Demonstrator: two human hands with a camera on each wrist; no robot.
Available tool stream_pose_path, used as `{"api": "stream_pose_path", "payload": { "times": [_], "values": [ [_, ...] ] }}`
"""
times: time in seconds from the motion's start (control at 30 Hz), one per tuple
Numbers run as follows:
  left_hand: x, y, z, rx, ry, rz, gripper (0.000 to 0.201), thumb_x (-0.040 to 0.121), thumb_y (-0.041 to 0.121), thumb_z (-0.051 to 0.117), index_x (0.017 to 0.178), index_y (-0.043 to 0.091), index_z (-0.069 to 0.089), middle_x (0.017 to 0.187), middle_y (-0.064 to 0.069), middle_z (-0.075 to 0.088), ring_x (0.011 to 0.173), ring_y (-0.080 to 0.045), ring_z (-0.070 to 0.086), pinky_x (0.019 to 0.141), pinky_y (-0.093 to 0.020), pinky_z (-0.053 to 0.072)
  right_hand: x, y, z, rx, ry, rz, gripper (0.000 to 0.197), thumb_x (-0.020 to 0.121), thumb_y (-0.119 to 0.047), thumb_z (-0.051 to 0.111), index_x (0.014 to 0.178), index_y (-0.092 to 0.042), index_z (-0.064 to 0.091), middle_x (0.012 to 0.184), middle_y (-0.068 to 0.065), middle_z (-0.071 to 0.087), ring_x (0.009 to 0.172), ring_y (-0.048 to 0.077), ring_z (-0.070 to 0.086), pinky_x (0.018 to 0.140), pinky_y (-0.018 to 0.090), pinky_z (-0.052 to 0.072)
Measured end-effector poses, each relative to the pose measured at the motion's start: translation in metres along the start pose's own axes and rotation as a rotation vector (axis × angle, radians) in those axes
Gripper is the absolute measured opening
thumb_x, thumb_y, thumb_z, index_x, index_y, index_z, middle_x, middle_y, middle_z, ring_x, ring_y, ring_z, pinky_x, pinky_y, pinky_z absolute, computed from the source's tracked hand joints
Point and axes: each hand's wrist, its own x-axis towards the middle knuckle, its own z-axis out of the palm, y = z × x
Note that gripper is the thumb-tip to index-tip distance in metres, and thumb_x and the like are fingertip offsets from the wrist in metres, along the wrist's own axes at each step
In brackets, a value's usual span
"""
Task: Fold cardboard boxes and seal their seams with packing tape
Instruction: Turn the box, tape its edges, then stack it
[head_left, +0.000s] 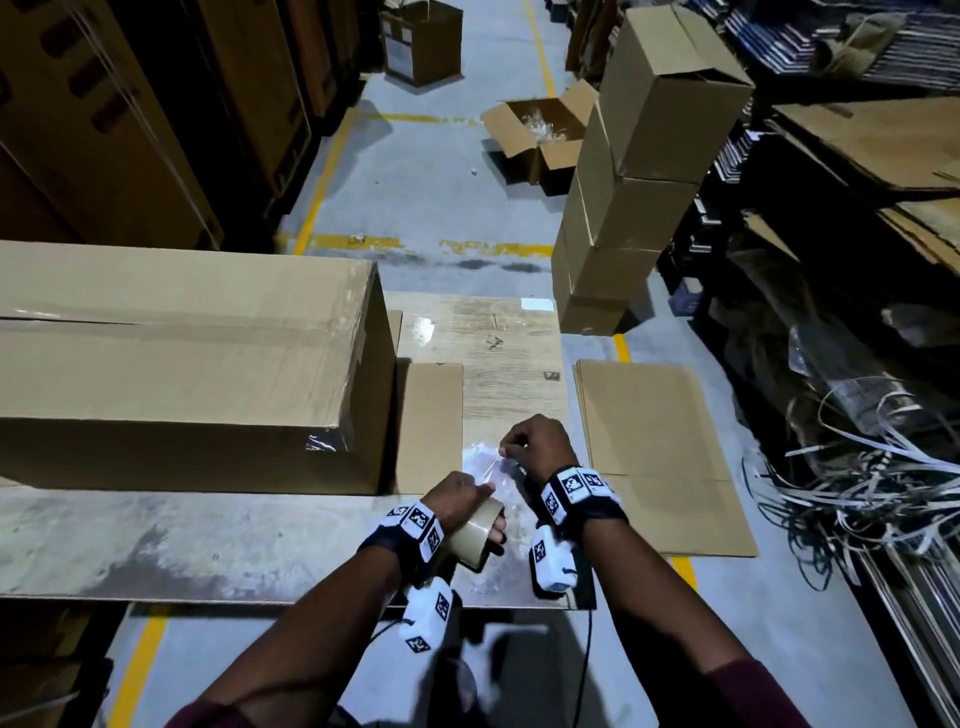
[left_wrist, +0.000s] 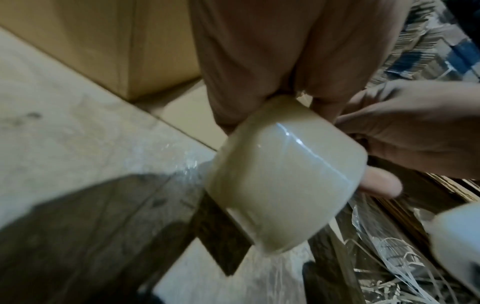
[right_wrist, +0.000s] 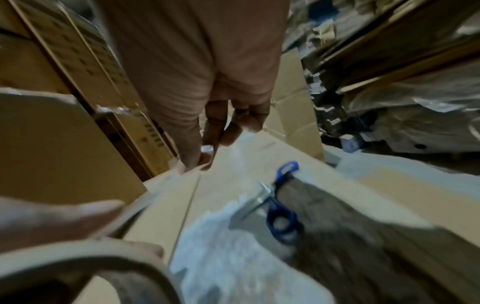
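1. Two hands are working close together at the near right part of the surface (head_left: 156, 540): your left hand (head_left: 457, 501) is holding the roll of packing tape (head_left: 475, 538), and your right hand (head_left: 535, 447) is just beyond it and a little to the right.
2. You are keeping the roll on its side, with its open core pointing roughly toward your right; the free end of clear tape (head_left: 491, 465) is running from the roll up and away to the right-hand fingers.
3. Your left grip is wrapping the roll, with at least one fingertip (left_wrist: 381, 184) poking out through the core.
4. Your right grip is narrow, with thumb and fingertips (right_wrist: 197, 162) pinching the tape's leading edge.
5. You are standing with the long folded cardboard box (head_left: 182, 364) well to the left of both hands, its long axis running left to right; its top seam looks already taped, so the strip probably belongs elsewhere.
6. You are leaving blue-handled scissors (right_wrist: 280, 207) on the surface near your right wrist, likely needed for the cut.
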Motion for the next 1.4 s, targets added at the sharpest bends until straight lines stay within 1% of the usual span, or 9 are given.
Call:
{"api": "stream_pose_path", "payload": {
  "times": [0.17,0.33,0.53,0.63,0.9,1.0,1.1,1.23,1.4],
  "values": [
    [0.018,-0.019,0.003,0.117,0.227,0.130,0.032,0.094,0.020,0.066,0.116,0.014,0.043,0.115,-0.006,0.053,0.082,-0.022,0.064,0.061,-0.032,0.059,0.012,0.028,0.044,-0.035,-0.081,0.087,0.010,0.077,-0.008,0.076,0.072,-0.015,0.082,0.075,0.001,0.077,0.074,0.018,0.072,0.073,0.035,0.061],
    [0.035,-0.020,0.001,0.265,0.100,0.136,0.017,0.103,0.023,0.050,0.090,0.025,0.061,0.103,-0.005,0.064,0.099,-0.024,0.059,0.101,-0.041,0.052,0.022,0.037,0.060,-0.136,-0.099,0.044,0.008,0.081,-0.014,0.074,0.076,-0.016,0.080,0.082,0.002,0.076,0.122,0.028,0.047,0.084,0.035,0.051],
    [0.044,-0.021,-0.001,0.380,0.116,0.142,0.030,0.103,0.028,0.050,0.120,0.011,0.067,0.131,-0.016,0.063,0.120,-0.031,0.060,0.089,-0.027,0.049,0.032,0.035,0.053,-0.297,-0.025,0.057,0.041,0.075,-0.040,0.085,0.069,-0.013,0.054,0.077,0.007,0.064,0.080,0.025,0.058,0.061,0.030,0.044],
    [0.035,-0.018,-0.002,0.575,0.139,0.144,0.044,0.105,0.044,0.040,0.131,0.017,0.063,0.139,-0.013,0.060,0.126,-0.031,0.056,0.103,-0.032,0.045,0.029,0.043,0.052,-0.245,0.037,0.095,0.052,0.077,-0.046,0.084,0.064,-0.017,0.044,0.064,0.001,0.052,0.067,0.023,0.052,0.058,0.030,0.035],
    [-0.049,0.028,-0.025,1.114,0.090,0.497,0.042,0.094,0.052,0.055,0.125,0.027,0.069,0.122,-0.008,0.067,0.108,-0.024,0.065,0.095,-0.034,0.050,0.026,0.014,0.027,-0.504,-0.035,0.004,0.009,0.083,-0.015,0.076,0.090,-0.012,0.072,0.093,0.010,0.073,0.092,0.030,0.071,0.069,0.029,0.050],
    [-0.103,0.068,-0.036,1.077,-0.030,0.860,0.024,0.099,0.033,0.062,0.116,0.022,0.073,0.106,-0.002,0.075,0.090,-0.017,0.070,0.082,-0.027,0.053,0.024,-0.037,0.015,-0.092,-0.026,-0.213,0.006,0.080,-0.012,0.074,0.084,-0.014,0.078,0.085,0.005,0.076,0.085,0.024,0.073,0.071,0.026,0.049],
    [-0.139,0.098,-0.076,0.887,0.194,1.129,0.020,0.098,0.030,0.063,0.100,0.014,0.076,0.084,0.007,0.075,0.076,-0.007,0.070,0.070,-0.025,0.054,0.009,-0.105,0.012,0.430,0.041,-0.480,0.021,0.079,-0.030,0.073,0.088,-0.014,0.080,0.078,-0.005,0.076,0.075,0.010,0.072,0.073,0.027,0.057],
    [-0.144,0.107,-0.164,0.848,0.582,1.117,0.019,0.093,0.034,0.064,0.095,0.020,0.076,0.088,0.006,0.072,0.082,-0.012,0.066,0.076,-0.037,0.054,-0.012,-0.161,0.029,0.696,0.023,-0.503,0.007,0.087,-0.010,0.079,0.093,-0.014,0.079,0.084,-0.002,0.078,0.078,0.009,0.072,0.077,0.028,0.059],
    [-0.129,0.089,-0.198,0.952,0.637,1.083,0.023,0.088,0.050,0.061,0.088,0.033,0.076,0.085,0.011,0.068,0.082,-0.005,0.054,0.069,-0.025,0.040,-0.032,-0.158,0.055,0.799,-0.038,-0.445,0.007,0.086,-0.005,0.079,0.090,-0.010,0.079,0.083,-0.003,0.077,0.081,0.008,0.071,0.078,0.020,0.053]
  ]
}}
